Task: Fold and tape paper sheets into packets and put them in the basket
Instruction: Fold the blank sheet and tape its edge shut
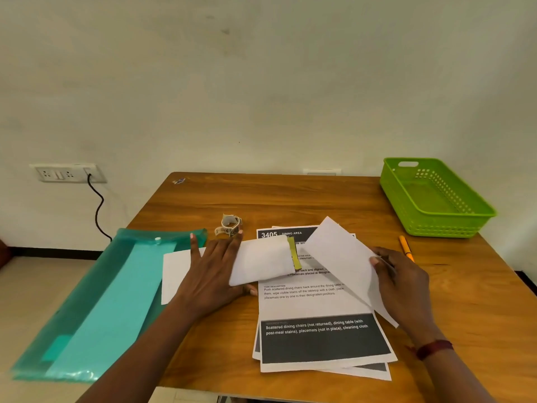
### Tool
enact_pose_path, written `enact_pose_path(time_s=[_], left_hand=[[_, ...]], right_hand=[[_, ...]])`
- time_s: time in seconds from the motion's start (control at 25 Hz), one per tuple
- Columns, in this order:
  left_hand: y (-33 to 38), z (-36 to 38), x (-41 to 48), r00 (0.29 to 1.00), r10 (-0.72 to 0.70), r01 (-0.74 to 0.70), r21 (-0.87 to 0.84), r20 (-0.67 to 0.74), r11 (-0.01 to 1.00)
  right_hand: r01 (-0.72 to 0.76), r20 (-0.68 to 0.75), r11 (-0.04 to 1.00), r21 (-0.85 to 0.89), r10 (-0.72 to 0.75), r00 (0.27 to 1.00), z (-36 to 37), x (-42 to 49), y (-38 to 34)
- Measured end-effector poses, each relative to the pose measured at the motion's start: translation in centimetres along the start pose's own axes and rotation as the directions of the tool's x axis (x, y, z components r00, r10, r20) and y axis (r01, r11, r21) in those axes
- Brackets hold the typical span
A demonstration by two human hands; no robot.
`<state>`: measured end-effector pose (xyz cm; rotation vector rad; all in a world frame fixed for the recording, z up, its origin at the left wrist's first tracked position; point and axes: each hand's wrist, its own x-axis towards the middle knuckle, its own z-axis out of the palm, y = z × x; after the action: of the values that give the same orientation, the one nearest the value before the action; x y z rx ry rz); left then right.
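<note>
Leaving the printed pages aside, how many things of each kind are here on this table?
Green basket: 1
Teal folder: 1
Tape roll: 1
Orange pen: 1
Taped packet: 1
Folded sheet: 1
Flat white sheet: 1
Total: 7

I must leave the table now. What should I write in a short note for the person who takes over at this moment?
Left hand: flat, fingers straight, at the left end of the taped packet, which lies on the printed sheets.
Right hand: pinches a folded white sheet; no tape visible on it.
Basket: far right corner, no packet visible inside.
Tape roll: just beyond the left fingertips.
Done: one packet folded and taped.
Left: basket it, tape the folded sheet, then fold the printed sheets.
</note>
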<state>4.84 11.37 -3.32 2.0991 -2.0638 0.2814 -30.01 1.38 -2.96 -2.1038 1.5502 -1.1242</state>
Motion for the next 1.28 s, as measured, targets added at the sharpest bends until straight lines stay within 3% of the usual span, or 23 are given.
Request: enact_pose_path(time_s=[0.6,0.92,1.2,1.28], left_hand=[[0.8,-1.4,0.6,0.995,0.099,-0.1,0.067,0.018,0.993],[1.4,-1.3,0.8,0.99,0.134,-0.137,0.087,0.048,0.987],[3.2,-0.5,1.0,0.984,0.165,-0.17,0.067,0.07,0.983],[3.5,-0.3,1.1,0.986,0.158,-0.16,0.05,0.049,0.986]], right_hand=[[0.117,0.214,0.984,0.136,-0.145,0.966,-0.4,1.5,-1.5],[0.177,0.348,0.982,0.068,-0.19,0.918,-0.3,3.8,-1.5],[0.329,0.41,0.943,-0.049,-0.281,0.868,1.5,4.3,-3.6],[0.358,0.348,0.93,-0.083,-0.309,0.885,2.1,4.1,-4.0]])
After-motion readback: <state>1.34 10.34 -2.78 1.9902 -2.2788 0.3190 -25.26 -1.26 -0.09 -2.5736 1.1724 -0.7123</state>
